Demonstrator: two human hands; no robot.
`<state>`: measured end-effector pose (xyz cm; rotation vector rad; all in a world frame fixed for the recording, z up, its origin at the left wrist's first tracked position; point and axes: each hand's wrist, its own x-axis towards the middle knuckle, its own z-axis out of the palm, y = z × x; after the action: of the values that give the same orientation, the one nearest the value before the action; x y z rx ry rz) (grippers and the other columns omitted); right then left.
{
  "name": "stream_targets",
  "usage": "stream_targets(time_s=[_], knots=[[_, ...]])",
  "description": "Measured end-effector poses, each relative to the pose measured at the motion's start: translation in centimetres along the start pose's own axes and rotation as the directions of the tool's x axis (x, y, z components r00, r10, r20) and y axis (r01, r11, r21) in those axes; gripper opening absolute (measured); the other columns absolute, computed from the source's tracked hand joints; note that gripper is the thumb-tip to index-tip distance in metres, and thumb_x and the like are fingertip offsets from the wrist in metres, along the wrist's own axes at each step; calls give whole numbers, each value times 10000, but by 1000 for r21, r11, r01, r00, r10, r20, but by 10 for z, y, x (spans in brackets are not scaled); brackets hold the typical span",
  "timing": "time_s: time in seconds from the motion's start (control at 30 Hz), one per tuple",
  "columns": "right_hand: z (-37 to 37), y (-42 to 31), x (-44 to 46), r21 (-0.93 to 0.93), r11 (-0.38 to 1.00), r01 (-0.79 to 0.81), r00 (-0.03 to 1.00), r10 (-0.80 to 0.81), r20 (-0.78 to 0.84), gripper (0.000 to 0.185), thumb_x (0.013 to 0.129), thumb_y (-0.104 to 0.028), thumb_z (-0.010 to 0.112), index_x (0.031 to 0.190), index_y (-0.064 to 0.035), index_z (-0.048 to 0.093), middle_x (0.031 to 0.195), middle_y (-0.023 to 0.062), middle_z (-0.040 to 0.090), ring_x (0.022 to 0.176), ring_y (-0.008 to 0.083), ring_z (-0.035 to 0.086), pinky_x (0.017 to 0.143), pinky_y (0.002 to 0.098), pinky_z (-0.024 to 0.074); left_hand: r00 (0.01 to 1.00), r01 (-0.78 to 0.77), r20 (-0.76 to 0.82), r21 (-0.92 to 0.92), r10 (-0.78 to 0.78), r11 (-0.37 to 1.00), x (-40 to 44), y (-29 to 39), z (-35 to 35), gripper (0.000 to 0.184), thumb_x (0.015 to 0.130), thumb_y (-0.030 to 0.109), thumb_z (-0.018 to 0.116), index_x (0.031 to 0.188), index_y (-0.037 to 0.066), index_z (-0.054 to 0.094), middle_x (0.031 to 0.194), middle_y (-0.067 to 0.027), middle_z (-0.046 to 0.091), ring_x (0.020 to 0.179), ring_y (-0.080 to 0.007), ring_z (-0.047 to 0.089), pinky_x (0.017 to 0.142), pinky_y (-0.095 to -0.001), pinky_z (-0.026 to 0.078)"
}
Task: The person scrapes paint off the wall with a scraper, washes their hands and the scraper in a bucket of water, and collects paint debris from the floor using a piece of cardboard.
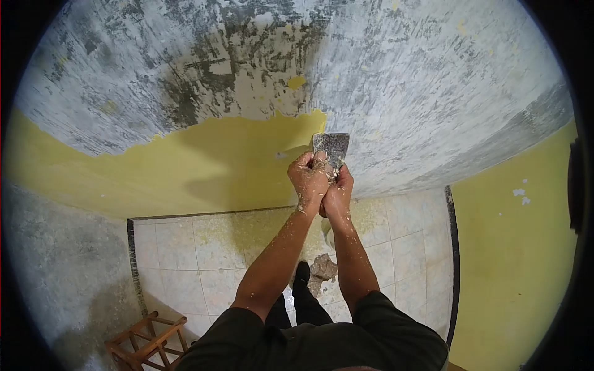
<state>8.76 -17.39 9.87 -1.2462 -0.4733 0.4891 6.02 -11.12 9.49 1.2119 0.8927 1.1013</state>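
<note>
A scraper point(332, 146) with a wide, speckled grey blade is held up against the wall, at the right-hand edge of the remaining yellow paint point(247, 151). My left hand point(310, 184) is closed around it, its fingers near the base of the blade. Pressed alongside, my right hand point(338, 190) also grips the tool. The handle is mostly hidden by both hands. Pale paint flakes cling to my hands and forearms. Above and to the right of the blade, the wall point(402, 93) is scraped to mottled white and grey.
A tiled floor point(173, 247) with yellowish dust along the wall lies below. Crumpled brown material point(323, 267) is beside my foot point(302, 272). A wooden stool point(148, 340) stands at lower left. A yellow wall point(507, 260) rises on the right, a grey one point(62, 260) on the left.
</note>
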Motion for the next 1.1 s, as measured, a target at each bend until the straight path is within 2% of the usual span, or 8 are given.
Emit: stream_targets(time_s=[0.23, 0.43, 0.63, 0.67, 0.8, 0.9, 1.03, 1.1], knots=[[5, -10, -1, 68, 998, -17, 1000, 15, 22, 326, 826, 124, 492, 1116, -4, 566, 997, 40, 633, 885, 118, 566, 786, 281, 480, 999, 45, -21, -66, -47, 997, -1, 31, 2, 294, 774, 55, 673, 596, -16, 450, 517, -43, 406, 543, -93, 379, 494, -330, 357], [15, -12, 8, 63, 996, 60, 998, -60, 0, 340, 820, 129, 475, 1119, 2, 572, 1012, 54, 636, 908, 126, 566, 809, 277, 472, 998, -53, 35, 58, 51, 997, 12, 9, -1, 262, 887, 80, 638, 657, -13, 555, 589, -2, 556, 530, -78, 490, 479, -285, 389], [5, 2, 4, 23, 997, 75, 996, -76, 46, 305, 862, 86, 514, 1151, 6, 571, 1062, 64, 642, 943, 125, 572, 825, 298, 482, 1000, -26, 9, 43, 26, 999, 1, 10, -5, 193, 776, 44, 659, 649, -35, 538, 551, -22, 511, 582, -81, 448, 525, -306, 393], [9, -1, 4, 34, 999, 38, 999, -38, 10, 298, 864, 87, 513, 1145, 6, 572, 1065, 59, 641, 945, 125, 571, 831, 298, 482, 996, 84, 8, -105, -83, 991, -1, 7, -1, 214, 788, 61, 648, 650, -36, 517, 539, -49, 471, 569, -91, 425, 523, -311, 384], [17, -34, 7, 40, 996, 78, 997, -79, 16, 239, 908, 15, 545, 1145, 6, 576, 1061, 56, 645, 933, 120, 577, 822, 291, 488, 991, -131, 6, -26, 131, 991, 18, 50, 10, 243, 790, 75, 650, 629, -38, 506, 525, -57, 443, 543, -100, 405, 510, -318, 372], [11, -14, 0, 68, 985, 156, 987, -158, 24, 214, 942, -35, 541, 1148, 4, 582, 1022, 56, 657, 890, 109, 583, 773, 277, 493, 998, -64, -12, -4, 64, 998, 3, 36, 3, 233, 773, 61, 650, 630, -39, 496, 527, -66, 443, 551, -107, 394, 507, -319, 364], [15, -17, 5, 71, 996, -46, 998, 49, -41, 215, 918, 22, 529, 1125, -3, 579, 1048, 57, 644, 921, 120, 577, 817, 289, 488, 999, 44, -13, -45, -45, 998, 8, 23, 3, 234, 751, 62, 664, 628, -35, 491, 526, -72, 435, 546, -118, 387, 507, -321, 362], [15, -38, 16, 103, 991, 83, 994, -90, 66, 192, 924, 12, 532, 1108, -9, 583, 1022, 56, 646, 891, 116, 579, 774, 286, 495, 975, -223, -2, 59, 224, 973, 13, 73, 8, 242, 742, 75, 676, 620, -32, 496, 521, -82, 438, 530, -122, 402, 501, -326, 361]])
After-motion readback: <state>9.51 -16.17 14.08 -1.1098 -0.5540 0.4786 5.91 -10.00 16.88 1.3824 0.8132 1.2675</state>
